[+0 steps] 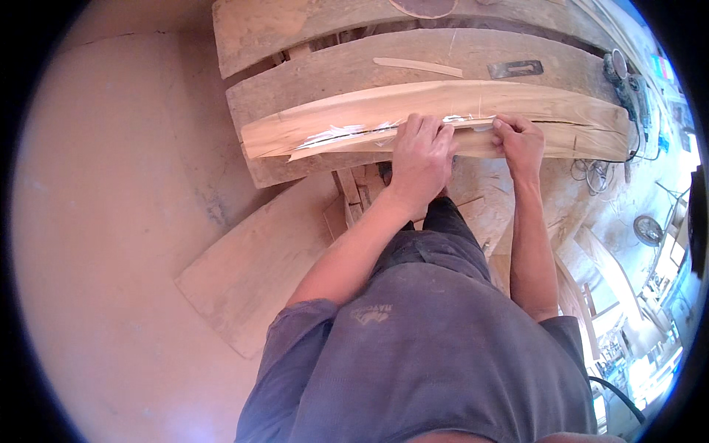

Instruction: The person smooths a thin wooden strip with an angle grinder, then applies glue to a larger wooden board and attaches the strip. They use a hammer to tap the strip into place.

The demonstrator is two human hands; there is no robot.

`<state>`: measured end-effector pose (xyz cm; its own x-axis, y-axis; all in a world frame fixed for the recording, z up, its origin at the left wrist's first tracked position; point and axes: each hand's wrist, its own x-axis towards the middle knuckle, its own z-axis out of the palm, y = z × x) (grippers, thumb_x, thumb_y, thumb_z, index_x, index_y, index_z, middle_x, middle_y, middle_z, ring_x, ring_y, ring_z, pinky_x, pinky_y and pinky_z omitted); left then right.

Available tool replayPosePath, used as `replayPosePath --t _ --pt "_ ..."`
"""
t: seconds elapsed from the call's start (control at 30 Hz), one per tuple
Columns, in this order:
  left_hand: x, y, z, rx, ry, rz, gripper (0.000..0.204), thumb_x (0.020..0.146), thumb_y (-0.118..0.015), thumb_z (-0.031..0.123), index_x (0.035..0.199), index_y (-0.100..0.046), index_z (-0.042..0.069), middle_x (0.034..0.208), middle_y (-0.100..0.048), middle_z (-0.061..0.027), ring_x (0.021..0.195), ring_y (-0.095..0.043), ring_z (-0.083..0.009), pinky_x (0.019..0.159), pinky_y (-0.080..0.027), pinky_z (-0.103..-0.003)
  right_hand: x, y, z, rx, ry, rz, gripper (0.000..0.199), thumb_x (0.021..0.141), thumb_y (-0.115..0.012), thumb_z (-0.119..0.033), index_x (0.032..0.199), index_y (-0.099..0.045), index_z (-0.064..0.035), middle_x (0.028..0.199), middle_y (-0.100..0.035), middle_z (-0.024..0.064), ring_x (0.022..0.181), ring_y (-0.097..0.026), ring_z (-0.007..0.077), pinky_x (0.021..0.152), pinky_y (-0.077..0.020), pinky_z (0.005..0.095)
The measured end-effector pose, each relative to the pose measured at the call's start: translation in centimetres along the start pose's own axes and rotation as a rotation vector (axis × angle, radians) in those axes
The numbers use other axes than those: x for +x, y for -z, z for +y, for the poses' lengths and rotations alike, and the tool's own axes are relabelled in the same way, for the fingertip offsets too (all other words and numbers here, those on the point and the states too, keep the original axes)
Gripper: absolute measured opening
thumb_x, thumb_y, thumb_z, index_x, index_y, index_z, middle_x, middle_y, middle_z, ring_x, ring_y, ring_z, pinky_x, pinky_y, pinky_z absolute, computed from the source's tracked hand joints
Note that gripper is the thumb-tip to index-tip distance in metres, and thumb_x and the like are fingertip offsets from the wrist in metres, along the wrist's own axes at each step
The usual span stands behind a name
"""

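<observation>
A long pale wooden board [354,103] lies across the workbench in front of me, with a dark crack [569,122] running along it. White, glue-like smears [332,136] mark the crack's left part. My left hand [425,156] grips a thin wooden strip [332,148] near its middle, fingers curled over the top. At the strip's right end, my right hand [521,144] pinches it between thumb and fingers. The strip runs along the crack, its left end reaching toward the board's near edge. How far it sits inside the crack is hidden by my fingers.
On the workbench [310,77] behind the board lie a loose wood strip [417,67] and a slotted dark metal piece [515,69]. A power tool [619,70] stands at the right end. Below left, a wide panel [258,258] lies near the wall; a wheel [648,230] is far right.
</observation>
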<state>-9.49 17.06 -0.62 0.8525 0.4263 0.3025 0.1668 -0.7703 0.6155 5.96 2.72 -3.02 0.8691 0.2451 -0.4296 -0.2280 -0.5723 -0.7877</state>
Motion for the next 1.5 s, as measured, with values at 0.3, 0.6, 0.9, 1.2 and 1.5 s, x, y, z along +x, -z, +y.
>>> replayPosePath --t 0.3,0.6,0.9,1.2,1.5 --pt "1.2 -2.9 -2.6 0.085 -0.122 -0.112 0.008 0.078 -0.07 0.011 0.077 -0.069 0.003 0.088 -0.059 -0.0112 0.093 -0.058 -0.0313 0.082 -0.047 -0.044 0.7 0.8 1.3 0.011 -0.042 -0.004 0.022 0.09 -0.073 -0.015 0.104 -0.077 0.0019 0.076 -0.072 0.0073 0.059 -0.066 0.0119 0.052 -0.0525 0.0269" --pt "1.6 -3.3 -2.4 0.124 -0.177 -0.125 0.01 0.077 -0.072 0.007 0.083 -0.066 0.002 0.086 -0.059 -0.0114 0.087 -0.059 -0.0314 0.078 -0.048 -0.044 -0.8 1.7 0.4 0.194 -0.069 0.027 0.026 0.089 -0.072 -0.009 0.111 -0.073 0.0031 0.081 -0.073 0.0087 0.064 -0.068 0.0125 0.054 -0.0533 0.0265" --pt "2.3 -2.7 -2.7 0.139 -0.237 -0.188 0.008 0.078 -0.071 0.004 0.083 -0.066 0.001 0.085 -0.06 -0.0127 0.086 -0.059 -0.0326 0.076 -0.049 -0.045 -4.7 6.6 6.0 0.27 -0.137 0.141 0.026 0.09 -0.066 -0.005 0.114 -0.07 0.0054 0.085 -0.073 0.01 0.068 -0.068 0.0123 0.057 -0.0524 0.0249" --pt "2.1 -3.0 -3.6 0.161 -0.353 -0.203 0.003 0.079 -0.065 0.006 0.079 -0.065 0.003 0.086 -0.059 -0.0129 0.087 -0.058 -0.0334 0.077 -0.049 -0.046 -10.6 9.7 9.3 -0.106 0.017 0.14 0.025 0.089 -0.063 -0.008 0.11 -0.073 0.0016 0.084 -0.074 0.0121 0.072 -0.07 0.0184 0.069 -0.0551 0.0333" --pt "3.2 -5.3 -2.5 0.159 -0.365 -0.211 0.01 0.084 -0.065 0.005 0.075 -0.065 0.0 0.082 -0.058 -0.0155 0.084 -0.059 -0.0343 0.075 -0.05 -0.046 -17.6 15.0 16.3 -0.247 -0.102 0.284 0.023 0.087 -0.064 -0.009 0.104 -0.076 -0.0004 0.083 -0.074 0.0128 0.068 -0.071 0.0185 0.066 -0.0556 0.0339"
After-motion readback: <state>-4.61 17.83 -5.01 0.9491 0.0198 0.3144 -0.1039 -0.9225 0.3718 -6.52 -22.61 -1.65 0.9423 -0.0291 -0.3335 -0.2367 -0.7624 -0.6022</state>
